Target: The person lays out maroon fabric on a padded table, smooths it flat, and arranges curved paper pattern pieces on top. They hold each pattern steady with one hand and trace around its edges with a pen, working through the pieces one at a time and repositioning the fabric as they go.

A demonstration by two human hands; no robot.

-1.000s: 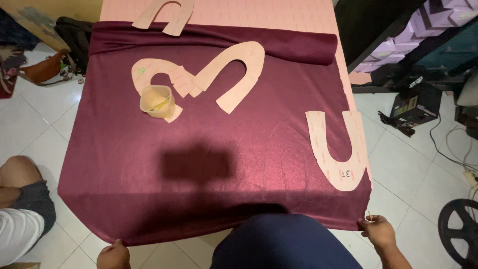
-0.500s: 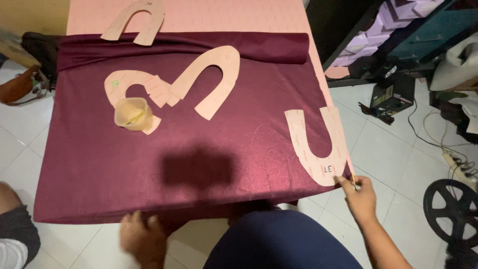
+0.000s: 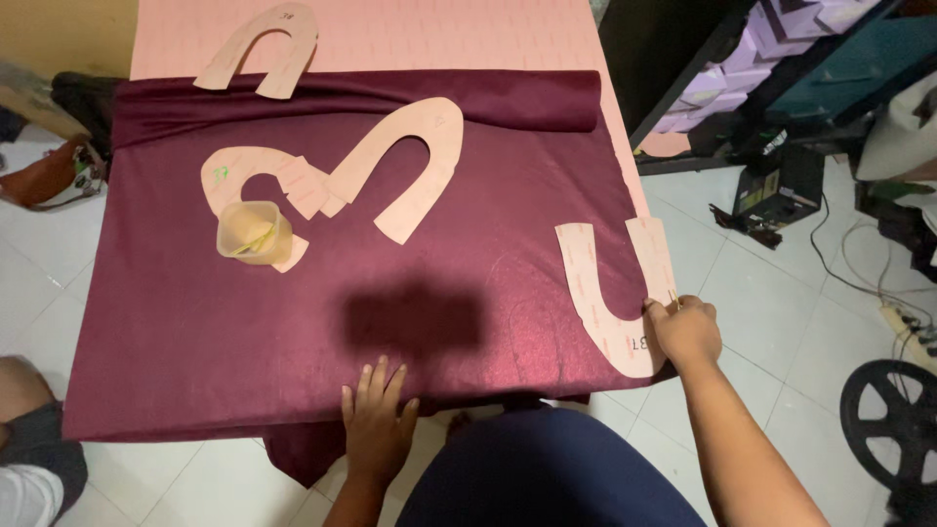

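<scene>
A maroon cloth (image 3: 293, 332) covers a pink table (image 3: 439, 34), its far end rolled up. My left hand (image 3: 376, 415) lies flat, fingers spread, on the cloth's near edge. A U-shaped cardboard pattern (image 3: 586, 283) rests at the cloth's right edge. My right hand (image 3: 686, 332) presses on its near right arm, pinching a thin yellowish stick (image 3: 673, 299). Two more cardboard patterns (image 3: 405, 166) (image 3: 244, 176) lie mid-cloth, and a translucent plastic cup (image 3: 256, 232) stands on the left one.
Another U-shaped pattern (image 3: 264, 44) lies on the bare pink table. A dark shelf with purple boxes (image 3: 722, 68) stands right, with cables and a black wheel (image 3: 893, 420) on the tiled floor. Another person's knee (image 3: 24, 390) shows at lower left.
My left hand rose from the hanging edge and now lies flat on the cloth. My right hand moved up from the cloth's corner onto the right-hand pattern.
</scene>
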